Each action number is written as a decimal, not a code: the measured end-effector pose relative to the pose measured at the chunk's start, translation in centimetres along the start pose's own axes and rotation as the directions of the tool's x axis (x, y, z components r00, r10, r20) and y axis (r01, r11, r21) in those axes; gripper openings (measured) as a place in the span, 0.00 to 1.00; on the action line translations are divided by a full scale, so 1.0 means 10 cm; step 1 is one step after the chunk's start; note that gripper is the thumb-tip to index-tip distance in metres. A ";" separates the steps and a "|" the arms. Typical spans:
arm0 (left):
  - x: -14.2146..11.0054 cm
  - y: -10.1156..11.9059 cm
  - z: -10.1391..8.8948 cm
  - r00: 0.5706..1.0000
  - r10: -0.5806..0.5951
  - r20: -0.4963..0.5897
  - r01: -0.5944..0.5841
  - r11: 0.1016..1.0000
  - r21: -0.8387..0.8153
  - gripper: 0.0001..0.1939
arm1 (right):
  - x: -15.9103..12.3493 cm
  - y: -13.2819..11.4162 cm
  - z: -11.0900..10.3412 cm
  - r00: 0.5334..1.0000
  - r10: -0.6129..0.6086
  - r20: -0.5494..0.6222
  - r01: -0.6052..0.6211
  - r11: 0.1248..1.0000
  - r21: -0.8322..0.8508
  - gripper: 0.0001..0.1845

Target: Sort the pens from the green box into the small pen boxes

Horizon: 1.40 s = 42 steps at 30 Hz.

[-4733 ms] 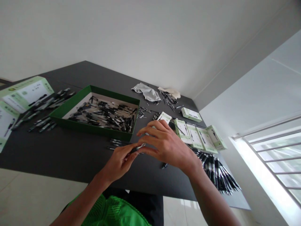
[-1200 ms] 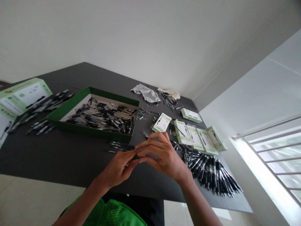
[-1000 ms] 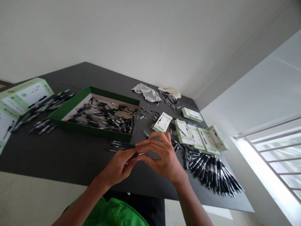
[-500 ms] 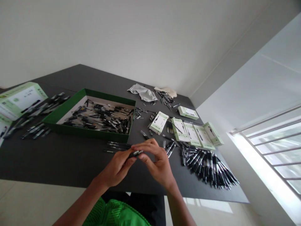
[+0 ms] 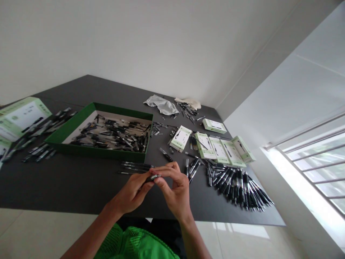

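Both of my hands meet above the dark table [image 5: 88, 180], in front of my body. My left hand [image 5: 134, 192] is closed around a dark pen [image 5: 153, 177] with a silvery end. The fingers of my right hand [image 5: 175, 187] arch over and pinch that same end from the other side. Whether a second pen lies alongside it I cannot tell, since the fingers hide most of it. Just beyond my left hand lie several pens [image 5: 136, 166] in a loose row. Past my right hand are more black pens [image 5: 192, 167].
A green box tray [image 5: 118, 155] full of pens and parts stands left of centre. Green-and-white pen cartons [image 5: 181, 138] stand on the right, beside a fan of black pens [image 5: 242, 190]. A grey cloth [image 5: 161, 104] lies at the back. Another carton [image 5: 25, 115] is at far left.
The view has shifted slightly. My hands stay together on the pen, and the silvery end has tilted a little; my right fingers have moved only slightly.
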<state>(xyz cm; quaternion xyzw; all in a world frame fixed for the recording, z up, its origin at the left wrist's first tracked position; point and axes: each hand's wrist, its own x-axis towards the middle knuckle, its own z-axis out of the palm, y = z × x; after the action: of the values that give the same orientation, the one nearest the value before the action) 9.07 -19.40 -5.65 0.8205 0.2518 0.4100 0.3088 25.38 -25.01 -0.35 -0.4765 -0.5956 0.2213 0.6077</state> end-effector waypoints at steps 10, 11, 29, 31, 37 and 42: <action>0.03 0.09 -0.04 0.996 -0.071 0.063 0.076 0.994 -0.083 0.31 | 0.06 -0.01 0.04 0.992 0.013 0.129 -0.029 0.992 0.120 0.13; 0.01 0.07 -0.03 0.995 -0.082 0.060 0.087 0.993 -0.077 0.31 | 0.06 -0.01 0.05 0.991 0.018 0.134 -0.036 0.989 0.140 0.12; 0.01 0.03 -0.01 0.995 -0.081 -0.065 0.077 0.995 -0.061 0.28 | -0.02 -0.03 0.29 0.989 0.145 -0.031 -0.129 0.947 0.295 0.05; 0.05 0.06 -0.03 0.996 -0.080 -0.031 0.076 0.991 -0.110 0.27 | -0.06 -0.01 0.32 0.986 0.160 -0.037 -0.142 0.944 0.297 0.06; 0.09 0.10 -0.05 0.994 -0.098 0.044 0.106 0.964 -0.242 0.24 | -0.13 0.07 0.07 0.988 0.143 0.060 -0.150 0.981 0.126 0.22; 0.06 0.05 -0.03 0.990 -0.121 0.070 0.136 0.955 -0.264 0.20 | 0.13 0.12 -0.61 0.996 0.083 -0.012 -0.083 0.957 -0.277 0.10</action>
<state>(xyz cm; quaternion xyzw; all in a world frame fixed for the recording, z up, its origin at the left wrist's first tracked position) 9.23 -19.28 -4.89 0.7637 0.2385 0.3973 0.4494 31.67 -25.28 0.27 -0.5816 -0.6001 0.1610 0.5251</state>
